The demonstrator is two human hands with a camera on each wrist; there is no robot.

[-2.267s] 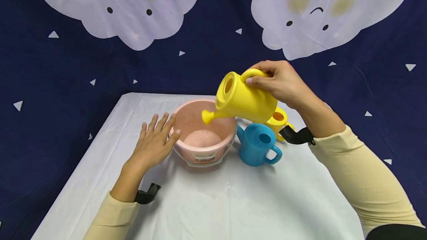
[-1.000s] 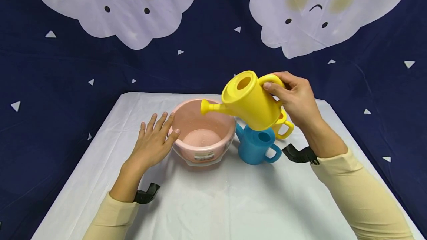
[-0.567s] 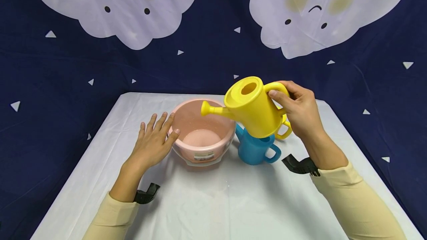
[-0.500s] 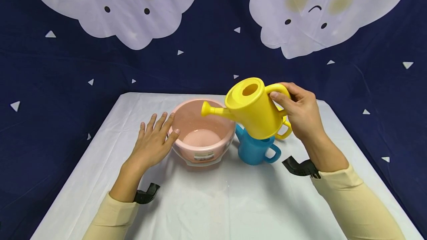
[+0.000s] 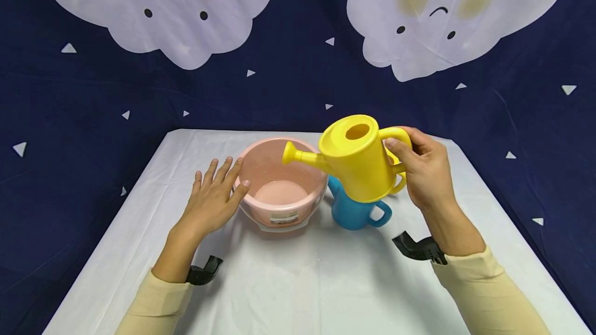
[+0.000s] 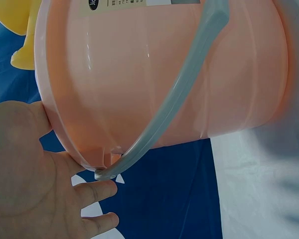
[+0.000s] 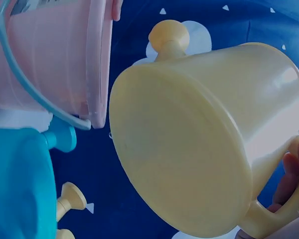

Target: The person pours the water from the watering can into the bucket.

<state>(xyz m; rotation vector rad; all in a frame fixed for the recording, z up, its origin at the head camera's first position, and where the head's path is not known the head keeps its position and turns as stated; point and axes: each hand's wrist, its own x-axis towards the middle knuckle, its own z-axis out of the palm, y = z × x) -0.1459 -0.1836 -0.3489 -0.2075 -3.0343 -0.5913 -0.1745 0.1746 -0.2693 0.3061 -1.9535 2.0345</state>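
My right hand [image 5: 426, 174] grips the handle of a yellow toy watering can [image 5: 360, 162], thumb on top. The can is held in the air, tipped slightly to the left, its spout over the right part of a pink bucket [image 5: 258, 212]. In the right wrist view, the underside of the yellow watering can [image 7: 179, 149] faces the camera. My left hand [image 5: 214, 203] is spread flat at the bucket's left rim, thumb and fingertips against it. Drops of water show inside the bucket. A grey bail handle [image 6: 164, 112] hangs down the bucket's side.
A blue watering can [image 5: 351, 213] stands right of the bucket, partly covered by the held can. Behind it, another yellow watering can [image 5: 399, 186] is mostly hidden. The white-covered table [image 5: 288, 283] meets a dark blue cloud-print backdrop [image 5: 298, 92].
My right hand has moved down and to the right with the yellow watering can, which has turned back from a steep tilt to nearly upright. The left hand stays at the bucket's rim.
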